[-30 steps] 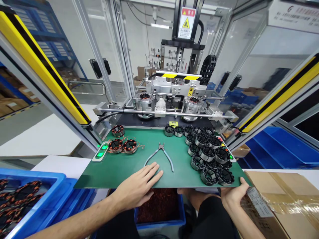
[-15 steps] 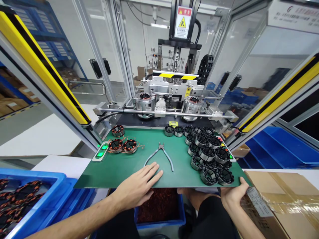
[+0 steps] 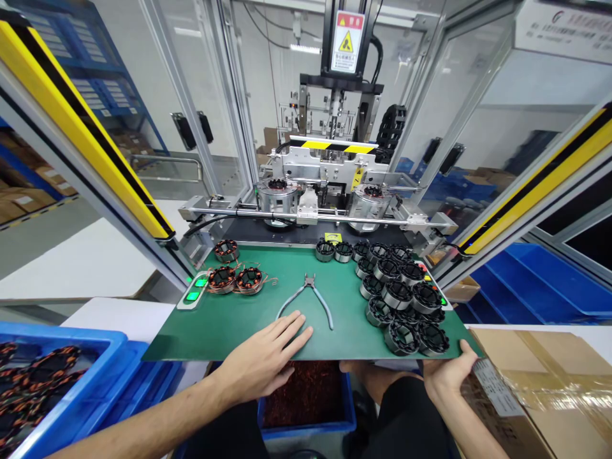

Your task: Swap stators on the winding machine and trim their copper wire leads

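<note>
Though contact's unclear, pliers point(image 3: 310, 280) straddle left fingertips point(image 3: 297, 316).

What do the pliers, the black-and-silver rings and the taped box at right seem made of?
Pliers: grey head, likely metal; smooth pale-blue handles, probably plastic-coated. Rings: shiny silver walls, likely steel; dark toothed tops, perhaps plastic. Box: matte brown, apparently cardboard; glossy tape.

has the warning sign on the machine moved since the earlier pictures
Yes: the warning sign has shifted left in the view, judged against the green worktop, which stays put.
</note>
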The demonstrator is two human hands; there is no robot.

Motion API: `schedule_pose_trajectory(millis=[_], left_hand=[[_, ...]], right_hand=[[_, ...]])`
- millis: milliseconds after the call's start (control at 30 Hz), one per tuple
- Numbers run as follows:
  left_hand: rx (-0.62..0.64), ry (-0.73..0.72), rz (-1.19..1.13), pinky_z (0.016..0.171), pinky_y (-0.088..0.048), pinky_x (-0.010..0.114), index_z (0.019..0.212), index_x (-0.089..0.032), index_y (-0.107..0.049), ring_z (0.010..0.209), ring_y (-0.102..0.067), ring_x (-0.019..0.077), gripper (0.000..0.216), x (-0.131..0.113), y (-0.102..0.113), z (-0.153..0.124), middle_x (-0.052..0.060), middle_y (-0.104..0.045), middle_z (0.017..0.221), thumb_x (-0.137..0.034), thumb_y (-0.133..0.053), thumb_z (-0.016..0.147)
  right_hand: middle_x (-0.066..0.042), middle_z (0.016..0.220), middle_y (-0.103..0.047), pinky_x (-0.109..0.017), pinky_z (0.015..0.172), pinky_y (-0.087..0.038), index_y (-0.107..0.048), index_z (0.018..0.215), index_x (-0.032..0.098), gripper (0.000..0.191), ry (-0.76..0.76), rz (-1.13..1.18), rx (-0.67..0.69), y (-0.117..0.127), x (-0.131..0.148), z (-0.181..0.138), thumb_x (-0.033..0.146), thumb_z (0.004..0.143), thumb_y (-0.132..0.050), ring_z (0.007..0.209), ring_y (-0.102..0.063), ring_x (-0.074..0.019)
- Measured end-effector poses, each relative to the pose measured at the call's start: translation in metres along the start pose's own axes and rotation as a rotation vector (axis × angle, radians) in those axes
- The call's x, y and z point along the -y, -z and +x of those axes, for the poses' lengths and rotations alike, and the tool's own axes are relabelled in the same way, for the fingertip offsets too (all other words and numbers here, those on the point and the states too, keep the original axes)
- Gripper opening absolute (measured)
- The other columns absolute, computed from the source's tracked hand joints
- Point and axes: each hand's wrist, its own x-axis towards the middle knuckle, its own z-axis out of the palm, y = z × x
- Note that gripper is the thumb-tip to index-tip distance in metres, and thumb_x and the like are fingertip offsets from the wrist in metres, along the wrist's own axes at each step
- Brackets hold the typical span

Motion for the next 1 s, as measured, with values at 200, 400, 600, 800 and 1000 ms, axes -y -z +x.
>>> schedule_pose_trajectory(millis=[200,400,600,800,1000], left_hand=[[-0.016,0.006,-0.009,0.13,-0.035,0.05,0.171,-0.013,-0.031,0.162,-0.041,0.0404,0.093,-0.0011,-0.001,-0.0001,0.024,-0.042,0.173,-0.025,-0.073,0.09],[-0.017,0.0,-0.013,0.131,-0.035,0.05,0.171,-0.013,-0.03,0.163,-0.039,0.0399,0.092,-0.0009,-0.0005,0.0006,0.024,-0.041,0.174,-0.026,-0.072,0.091],[-0.017,0.005,-0.011,0.132,-0.035,0.05,0.171,-0.014,-0.03,0.163,-0.039,0.0392,0.091,-0.0009,-0.0009,0.0002,0.022,-0.042,0.174,-0.025,-0.071,0.091],[-0.008,0.009,-0.016,0.131,-0.036,0.05,0.171,-0.015,-0.028,0.164,-0.039,0.0388,0.091,0.0002,-0.002,-0.0004,0.023,-0.041,0.175,-0.024,-0.069,0.091],[-0.012,0.012,-0.028,0.132,-0.035,0.05,0.172,-0.015,-0.028,0.164,-0.038,0.0386,0.091,-0.0002,-0.0011,-0.0001,0.022,-0.04,0.176,-0.024,-0.069,0.091]], right_hand=[[-0.004,0.124,-0.077,-0.043,0.117,-0.055,-0.071,0.109,0.025,0.048,-0.032,0.009,-0.013,0.0034,-0.0012,0.0034,0.056,0.074,-0.061,0.131,-0.066,-0.0263],[-0.003,0.124,-0.077,-0.044,0.107,-0.061,-0.071,0.114,0.025,0.053,-0.038,-0.013,-0.003,0.0066,-0.0033,0.0061,0.059,0.074,-0.062,0.124,-0.069,-0.0261],[-0.004,0.126,-0.077,-0.044,0.108,-0.061,-0.073,0.115,0.023,0.052,-0.027,0.018,0.005,0.0056,-0.0019,0.0048,0.056,0.077,-0.061,0.122,-0.07,-0.0259],[-0.005,0.124,-0.078,-0.044,0.109,-0.06,-0.072,0.112,0.023,0.05,-0.012,0.016,0.032,0.0057,-0.0021,0.0054,0.057,0.077,-0.062,0.123,-0.07,-0.0262],[-0.003,0.125,-0.078,-0.041,0.112,-0.058,-0.074,0.11,0.024,0.047,-0.035,0.026,0.006,0.006,-0.0023,0.0053,0.055,0.077,-0.061,0.125,-0.07,-0.0242]])
